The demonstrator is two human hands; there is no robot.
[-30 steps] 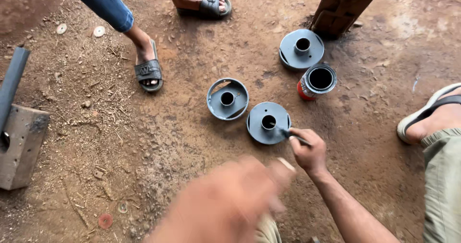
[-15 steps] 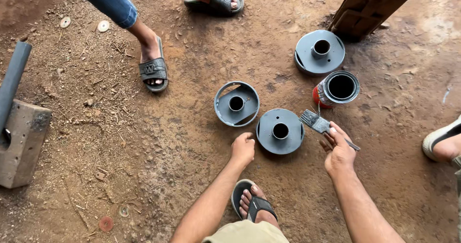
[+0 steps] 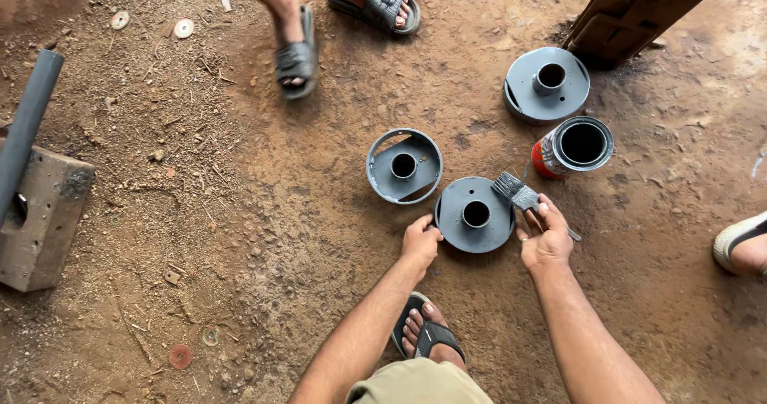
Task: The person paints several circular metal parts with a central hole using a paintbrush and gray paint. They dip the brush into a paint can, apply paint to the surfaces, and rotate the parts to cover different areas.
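On the dirt floor just in front of me lies a round grey metal disc (image 3: 476, 214) with a short tube at its middle. My left hand (image 3: 420, 243) grips its left edge. My right hand (image 3: 546, 239) is closed around a flat paintbrush (image 3: 519, 194) whose grey-coated bristles hover at the disc's right edge. A second grey disc with a raised rim (image 3: 404, 167) lies just to the upper left. A third grey disc (image 3: 547, 83) sits farther back, and an open paint can (image 3: 574, 147) with a red side stands between it and the brush.
Another person's sandalled feet (image 3: 296, 56) stand at the top. A wooden post base (image 3: 631, 12) rises at the upper right. A grey pipe on a wooden block (image 3: 36, 204) sits at the left. My own foot (image 3: 425, 336) is below; a shoe (image 3: 739, 242) shows at the right edge.
My left hand came down from a blur near the camera and took hold of the near disc's left edge. The brush lifted off the disc's centre to its right side. The other person's feet shifted.
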